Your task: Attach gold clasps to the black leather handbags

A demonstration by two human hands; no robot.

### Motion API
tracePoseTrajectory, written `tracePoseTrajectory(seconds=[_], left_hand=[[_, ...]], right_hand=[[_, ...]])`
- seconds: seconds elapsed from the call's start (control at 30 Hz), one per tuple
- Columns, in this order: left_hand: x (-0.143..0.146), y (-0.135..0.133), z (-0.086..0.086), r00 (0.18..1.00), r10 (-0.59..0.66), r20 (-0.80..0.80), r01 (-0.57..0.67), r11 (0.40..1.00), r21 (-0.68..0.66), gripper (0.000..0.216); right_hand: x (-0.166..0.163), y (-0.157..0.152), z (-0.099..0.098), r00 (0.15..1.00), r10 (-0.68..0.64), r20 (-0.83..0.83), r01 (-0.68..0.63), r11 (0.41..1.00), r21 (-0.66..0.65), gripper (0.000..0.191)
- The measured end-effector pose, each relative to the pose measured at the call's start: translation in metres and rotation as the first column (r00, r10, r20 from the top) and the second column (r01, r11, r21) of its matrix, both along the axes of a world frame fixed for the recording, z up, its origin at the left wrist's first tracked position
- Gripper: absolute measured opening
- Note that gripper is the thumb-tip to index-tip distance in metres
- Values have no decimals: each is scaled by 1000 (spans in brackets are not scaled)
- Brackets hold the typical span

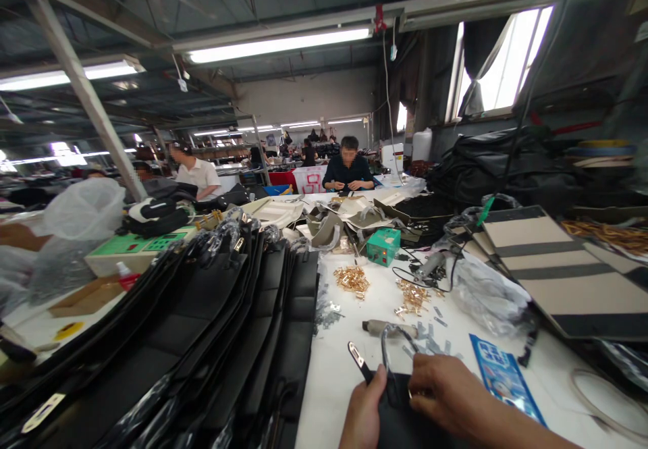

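A black bag panel (405,418) is held low in front of me, with a plastic-wrapped handle (387,354) looping up from its top edge. My left hand (365,405) grips the panel, its thumb pressed beside the handle base. Just above that thumb sticks out a black tab with a gold metal fitting (356,352). On the right side, my right hand (448,391) closes with curled fingers on the panel's top edge; a small gold glint shows at the fingertips, too hidden to make out. A grey cylindrical tool (389,328) lies just beyond.
Stacked black bag panels (202,327) fill the left. Gold fittings (352,280), grey metal plates (433,341), a green box (383,246) and a blue packet (506,378) lie on the white table (329,368). Beige panels (547,267) stand right. A person (349,165) sits opposite.
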State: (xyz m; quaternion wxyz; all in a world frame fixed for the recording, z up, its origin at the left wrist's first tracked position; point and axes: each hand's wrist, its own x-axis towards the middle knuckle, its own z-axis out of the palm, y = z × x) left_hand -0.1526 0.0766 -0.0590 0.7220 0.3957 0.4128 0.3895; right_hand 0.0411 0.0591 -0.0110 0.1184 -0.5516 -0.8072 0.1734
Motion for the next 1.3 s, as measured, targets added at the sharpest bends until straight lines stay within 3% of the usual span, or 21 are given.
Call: tracePoseTrajectory(seconds=[0.37,0.6,0.9,1.1,1.2,1.3], left_hand=[[4,3,-19,1000,31,1,-31,999,-16,83],[3,0,-6,996,24,-84,-24,1000,-6,79],[5,-6,4,994,50,95,-49,999,-17,69],[10,-17,8,983,130,133,-86,952,-295,56],[11,-16,11,985,136,108,-91,935,-344,50],[12,-16,14,988,115,107,-67,924,-376,47]], right_hand=[[-9,6,-2,996,29,81,-26,999,-37,5],[-13,10,-11,989,-1,148,6,999,-36,3],[6,1,-5,992,15,-122,-23,998,-61,9],[18,-13,1,954,36,-297,-43,999,-18,14],[24,-20,-5,889,-34,-456,34,999,-8,20],[29,-28,-11,750,-218,-625,195,975,-107,26]])
